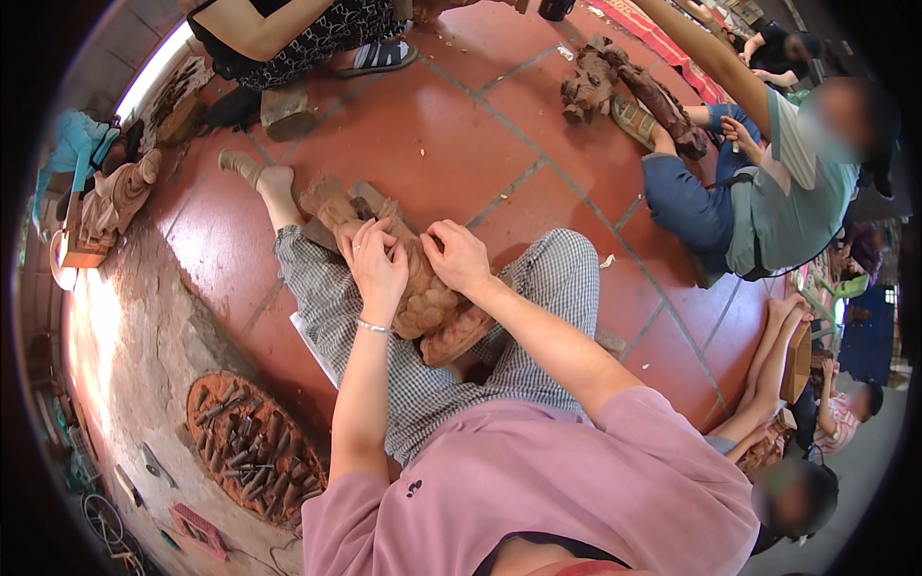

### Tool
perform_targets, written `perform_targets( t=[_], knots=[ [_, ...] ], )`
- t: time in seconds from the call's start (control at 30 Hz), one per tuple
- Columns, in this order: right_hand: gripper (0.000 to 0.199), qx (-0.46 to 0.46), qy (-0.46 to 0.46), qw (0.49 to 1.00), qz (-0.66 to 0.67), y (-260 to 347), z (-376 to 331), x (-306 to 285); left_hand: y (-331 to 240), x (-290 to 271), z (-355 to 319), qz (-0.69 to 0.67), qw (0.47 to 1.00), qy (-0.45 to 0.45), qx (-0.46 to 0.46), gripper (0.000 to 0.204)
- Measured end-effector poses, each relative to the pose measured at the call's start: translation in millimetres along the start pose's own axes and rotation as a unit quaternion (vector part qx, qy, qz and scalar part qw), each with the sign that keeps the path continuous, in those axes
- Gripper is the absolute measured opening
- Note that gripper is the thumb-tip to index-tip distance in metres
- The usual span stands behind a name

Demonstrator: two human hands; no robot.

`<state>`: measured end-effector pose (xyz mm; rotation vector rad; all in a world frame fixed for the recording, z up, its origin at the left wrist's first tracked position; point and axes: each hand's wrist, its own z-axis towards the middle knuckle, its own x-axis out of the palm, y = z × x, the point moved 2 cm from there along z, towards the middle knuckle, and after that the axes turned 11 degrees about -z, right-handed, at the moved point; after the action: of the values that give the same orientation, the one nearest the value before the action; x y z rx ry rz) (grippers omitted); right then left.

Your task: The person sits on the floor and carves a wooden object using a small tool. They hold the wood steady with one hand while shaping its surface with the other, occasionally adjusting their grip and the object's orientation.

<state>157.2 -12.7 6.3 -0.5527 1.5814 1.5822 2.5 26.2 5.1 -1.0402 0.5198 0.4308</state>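
Left: round tray (206, 398) of many chisels by the wall, too many to count. One wood carving (423, 293) lies on the lap over checked trousers. Left hand (376, 261) fingers curled together on its top; right hand (459, 254) pinching it beside. Step looks like hand-finishing detail; next calls for steadying the carving. Right: one seated person (768, 192) with a second carving (624, 91).

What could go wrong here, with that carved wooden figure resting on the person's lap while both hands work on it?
The wood carving lies across the checked trousers, not on a bench, so it might roll or slide off onto the tiled floor. Both the left hand and right hand press on it bare, so splinters seem possible. The round tray of metal tools sits close by the left elbow and could be knocked.
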Motion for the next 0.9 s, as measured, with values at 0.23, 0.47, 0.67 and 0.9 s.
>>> perform_targets(
  t=[0.23, 0.47, 0.67, 0.9],
  knots=[
    [0.020, -0.009, -0.008, 1.000, 0.014, -3.3, 1.5, -1.1, 6.1, 14.6, 14.7, 0.035, 0.999, 0.010, -0.027, 0.016],
    [0.020, -0.010, -0.020, 1.000, -0.009, 5.8, -1.4, -4.3, 6.3, -2.0, 0.9, 0.004, 1.000, 0.015, -0.002, 0.014],
    [0.020, -0.021, -0.001, 1.000, 0.015, -4.0, 5.7, -0.9, 8.0, 11.2, 11.3, 0.023, 0.999, -0.028, 0.000, 0.014],
    [0.021, -0.023, 0.008, 0.999, 0.043, -5.6, 2.9, -0.4, 23.1, -47.8, -5.5, -0.062, 0.995, 0.006, 0.073, 0.016]
  ],
)
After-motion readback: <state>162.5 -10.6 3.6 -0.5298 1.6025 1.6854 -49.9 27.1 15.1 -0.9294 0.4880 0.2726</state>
